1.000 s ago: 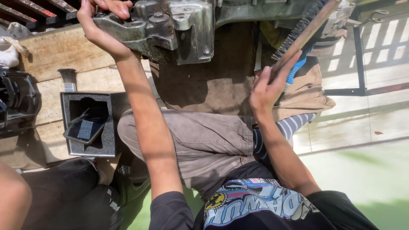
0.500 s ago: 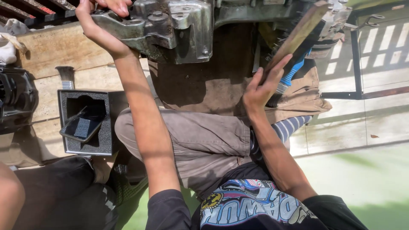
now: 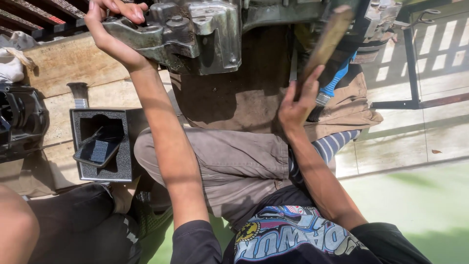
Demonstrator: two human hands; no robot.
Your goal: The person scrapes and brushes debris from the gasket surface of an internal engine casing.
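Left hand (image 3: 115,19) closed over left end of grey metal casting (image 3: 190,34); right hand (image 3: 298,105) grips wooden brush (image 3: 330,36) against casting's right side; casting looks grimy, cleaning seemingly unfinished; black foam box (image 3: 102,144) below casting

Dull grimy metal casting (image 3: 195,34)

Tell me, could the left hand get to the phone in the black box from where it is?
Probably yes. The left hand grips the grey metal casting up top, while the phone lies uncovered in the open black box beside that forearm. Nothing blocks the way, but the hand must let go first.
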